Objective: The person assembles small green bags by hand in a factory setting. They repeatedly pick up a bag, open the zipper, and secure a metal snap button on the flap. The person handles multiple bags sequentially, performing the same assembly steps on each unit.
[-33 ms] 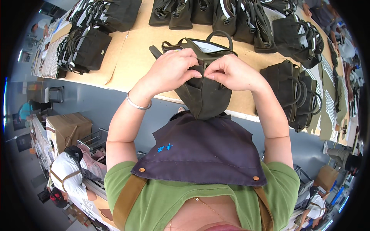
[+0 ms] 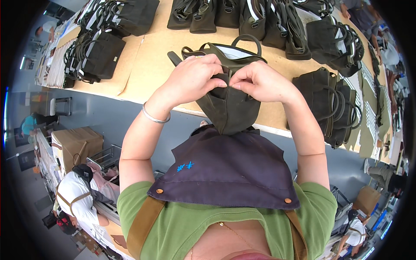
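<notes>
Head view is showing your left hand (image 2: 193, 78) pinching a dark olive bag (image 2: 242, 108) from nine o'clock and your right hand (image 2: 262, 81) pinching it from three, the two close together, probably pulling the fabric between them taut. The bag is lying at twelve o'clock, jutting past the table's (image 2: 145, 73) near edge toward your apron (image 2: 229, 169), seemingly so its end is facing you, while other bags (image 2: 103, 58) are resting at ten o'clock, likely leaving you room.

Tan table (image 2: 149, 56), clustered dark bags (image 2: 104, 56)
</notes>
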Available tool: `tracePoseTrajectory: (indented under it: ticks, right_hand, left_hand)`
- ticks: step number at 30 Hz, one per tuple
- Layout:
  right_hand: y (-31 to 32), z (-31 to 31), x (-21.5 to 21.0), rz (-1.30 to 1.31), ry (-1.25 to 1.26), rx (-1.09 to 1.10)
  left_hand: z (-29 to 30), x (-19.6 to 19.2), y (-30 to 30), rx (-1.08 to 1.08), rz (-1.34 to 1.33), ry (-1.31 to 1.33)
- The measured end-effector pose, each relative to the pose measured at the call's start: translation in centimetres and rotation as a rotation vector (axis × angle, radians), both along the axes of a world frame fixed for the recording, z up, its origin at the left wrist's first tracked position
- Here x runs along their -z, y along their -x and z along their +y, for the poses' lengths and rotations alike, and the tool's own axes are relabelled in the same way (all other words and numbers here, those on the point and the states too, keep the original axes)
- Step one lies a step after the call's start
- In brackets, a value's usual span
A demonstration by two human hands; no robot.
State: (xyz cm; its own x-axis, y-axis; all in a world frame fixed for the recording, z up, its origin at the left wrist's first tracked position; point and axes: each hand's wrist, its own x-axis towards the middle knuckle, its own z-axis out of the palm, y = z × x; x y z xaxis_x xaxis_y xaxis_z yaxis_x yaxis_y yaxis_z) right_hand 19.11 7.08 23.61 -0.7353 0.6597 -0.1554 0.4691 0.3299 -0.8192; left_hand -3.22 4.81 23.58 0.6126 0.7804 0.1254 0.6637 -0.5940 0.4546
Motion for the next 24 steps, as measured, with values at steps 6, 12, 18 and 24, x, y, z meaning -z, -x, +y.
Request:
tracePoseTrajectory:
  ticks: [6, 12, 18, 24]
  right_hand:
    - [-0.1, 0.2, 0.7, 0.028, 0.02, -0.024]
    - [-0.5, 0.3, 1.5, 0.098, 0.052, -0.027]
    - [-0.6, 0.2, 1.6, 0.122, 0.087, -0.028]
    - [-0.5, 0.0, 1.8, 0.147, 0.214, 0.008]
  left_hand:
    - [-0.1, 0.1, 0.0, 0.001, -0.013, 0.015]
    - [0.3, 0.0, 0.1, 0.039, -0.01, 0.015]
    - [0.0, 0.2, 0.0, 0.043, -0.04, 0.054]
    - [-0.3, 0.2, -0.2, 0.023, -0.03, 0.002]
